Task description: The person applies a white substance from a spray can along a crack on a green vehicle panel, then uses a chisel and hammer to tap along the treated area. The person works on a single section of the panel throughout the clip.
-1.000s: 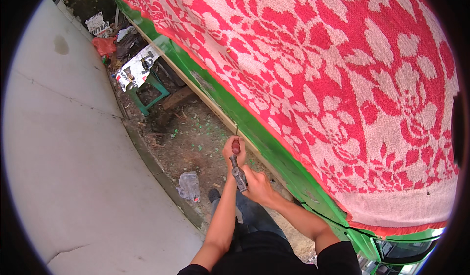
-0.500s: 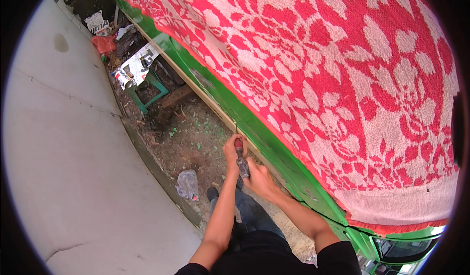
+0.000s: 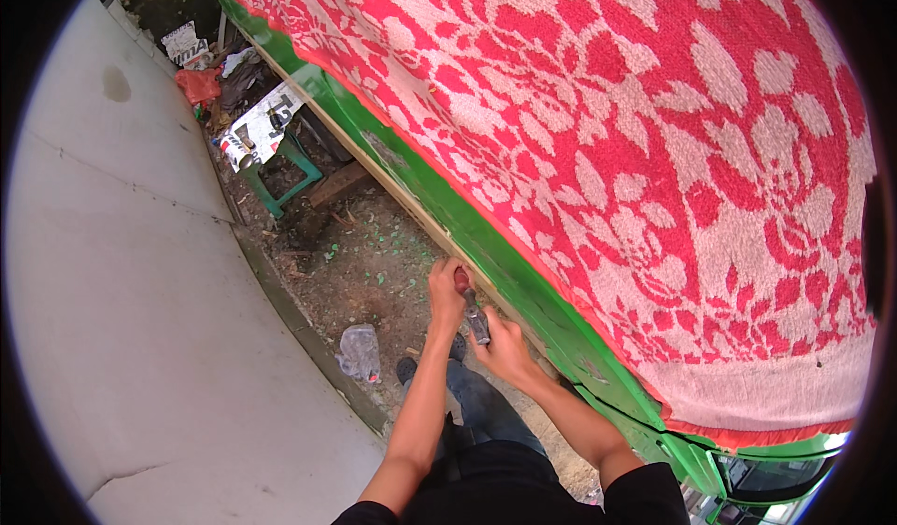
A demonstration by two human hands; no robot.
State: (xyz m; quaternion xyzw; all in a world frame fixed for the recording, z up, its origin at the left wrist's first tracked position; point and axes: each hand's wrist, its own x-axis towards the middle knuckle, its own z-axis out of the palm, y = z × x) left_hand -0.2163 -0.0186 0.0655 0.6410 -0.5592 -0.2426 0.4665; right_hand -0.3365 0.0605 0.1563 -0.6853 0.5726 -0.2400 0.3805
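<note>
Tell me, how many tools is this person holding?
2 that I can see: a red-handled tool in the left hand, and a hammer in the right hand. Anything smaller tucked inside the fists would be hidden.

Red-handled tool (image 3: 462,279) and grey-headed hammer (image 3: 479,326), close together

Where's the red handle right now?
In the head view, the red handle is near the middle of the picture, in the left hand, just above the grey head of the hammer in the right hand.
</note>
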